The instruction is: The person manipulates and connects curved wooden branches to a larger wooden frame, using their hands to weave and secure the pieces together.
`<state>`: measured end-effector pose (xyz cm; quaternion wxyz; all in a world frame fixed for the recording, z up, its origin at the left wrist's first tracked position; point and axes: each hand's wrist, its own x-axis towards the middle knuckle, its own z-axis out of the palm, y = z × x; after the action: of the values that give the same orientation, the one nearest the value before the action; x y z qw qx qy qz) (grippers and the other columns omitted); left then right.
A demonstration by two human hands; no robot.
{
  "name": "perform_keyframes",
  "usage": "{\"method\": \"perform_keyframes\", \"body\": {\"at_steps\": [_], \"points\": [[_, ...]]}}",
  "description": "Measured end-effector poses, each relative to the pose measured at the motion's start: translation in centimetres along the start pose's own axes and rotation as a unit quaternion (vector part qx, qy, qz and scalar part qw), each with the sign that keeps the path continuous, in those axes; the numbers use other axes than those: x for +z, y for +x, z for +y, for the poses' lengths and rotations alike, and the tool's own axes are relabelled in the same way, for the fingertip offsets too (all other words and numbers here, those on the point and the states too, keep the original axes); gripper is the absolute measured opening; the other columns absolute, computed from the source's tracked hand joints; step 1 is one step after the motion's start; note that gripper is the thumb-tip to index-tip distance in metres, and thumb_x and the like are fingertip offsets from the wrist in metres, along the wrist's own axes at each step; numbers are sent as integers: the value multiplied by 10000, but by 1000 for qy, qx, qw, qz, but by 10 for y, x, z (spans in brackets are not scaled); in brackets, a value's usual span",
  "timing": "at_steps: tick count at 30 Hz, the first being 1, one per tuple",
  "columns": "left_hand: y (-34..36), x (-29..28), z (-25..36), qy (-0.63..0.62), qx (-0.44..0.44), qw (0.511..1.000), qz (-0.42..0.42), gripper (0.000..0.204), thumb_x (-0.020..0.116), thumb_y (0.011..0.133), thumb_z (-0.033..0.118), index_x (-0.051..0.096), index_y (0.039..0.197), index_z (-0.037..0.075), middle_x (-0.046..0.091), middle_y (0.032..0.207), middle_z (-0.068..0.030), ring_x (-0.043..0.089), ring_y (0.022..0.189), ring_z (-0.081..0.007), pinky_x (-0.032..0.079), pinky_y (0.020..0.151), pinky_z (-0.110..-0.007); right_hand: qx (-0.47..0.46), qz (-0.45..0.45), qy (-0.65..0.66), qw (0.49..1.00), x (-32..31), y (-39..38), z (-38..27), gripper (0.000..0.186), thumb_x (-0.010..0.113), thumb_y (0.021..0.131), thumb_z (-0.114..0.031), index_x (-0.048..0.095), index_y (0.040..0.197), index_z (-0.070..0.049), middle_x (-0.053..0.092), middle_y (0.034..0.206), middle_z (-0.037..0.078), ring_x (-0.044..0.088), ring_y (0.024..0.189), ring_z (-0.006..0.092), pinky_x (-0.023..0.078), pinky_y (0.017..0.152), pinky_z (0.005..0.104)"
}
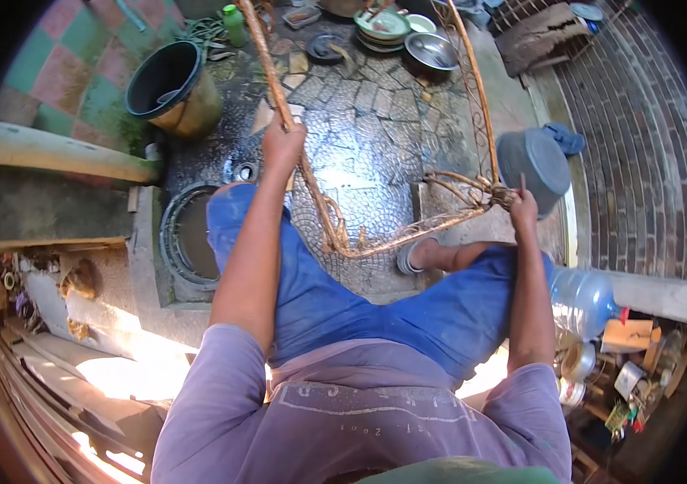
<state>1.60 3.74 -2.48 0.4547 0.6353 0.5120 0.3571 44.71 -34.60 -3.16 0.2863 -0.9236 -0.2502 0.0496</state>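
My left hand (283, 143) grips the long left bar of a rust-brown metal frame (412, 235), which is raised in front of me above the tiled floor. The frame has scrolled pieces at its lower corners and a patterned strip along the right bar. My right hand (523, 208) is closed on a thin upright piece at the frame's lower right corner; whether that piece is part of the frame is unclear. The frame's upper end runs out of view. My knees in blue trousers are spread below it.
A large bucket (167, 117) and a round water-filled basin (186, 230) are at left. A grey tub (533, 173) and a water jug (579, 301) stand at right. Stacked plates (380, 28) and a steel bowl (430, 52) lie at the back. A brick wall (634, 137) bounds the right side.
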Motion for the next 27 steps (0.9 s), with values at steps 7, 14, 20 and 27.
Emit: {"method": "perform_keyframes", "body": {"at_steps": [7, 14, 20, 27], "points": [[22, -12, -20, -6, -32, 999, 11, 691, 710, 790, 269, 560, 1432, 59, 732, 1085, -202, 714, 922, -318, 539, 851, -402, 279, -200, 224, 912, 26, 19, -25, 347, 534, 1050, -221, 551, 1384, -130, 692, 1059, 43, 682, 852, 182, 548, 651, 361], [41, -5, -28, -43, -15, 999, 22, 639, 667, 869, 148, 501, 1473, 21, 619, 1001, -70, 618, 729, -144, 581, 616, -311, 235, -263, 398, 847, 28, 17, -38, 773, 509, 1074, -258, 8, 1650, -382, 575, 1331, 69, 694, 1020, 251, 584, 731, 397], [51, -3, -12, -125, -66, 990, 15, 713, 693, 803, 216, 527, 1480, 63, 700, 994, -123, 654, 794, -203, 532, 742, -342, 217, -239, 385, 864, 30, 19, -56, 719, 519, 1072, -289, 90, 1645, -348, 626, 1315, 36, 670, 1082, 212, 537, 860, 388], [76, -7, -35, -78, -53, 995, 25, 629, 663, 851, 157, 524, 1455, 51, 634, 1029, -92, 634, 801, -172, 561, 667, -309, 165, -195, 386, 887, 52, 32, -83, 546, 555, 1054, -271, 361, 1554, -167, 601, 1283, 15, 619, 1094, 148, 546, 843, 334]]}}
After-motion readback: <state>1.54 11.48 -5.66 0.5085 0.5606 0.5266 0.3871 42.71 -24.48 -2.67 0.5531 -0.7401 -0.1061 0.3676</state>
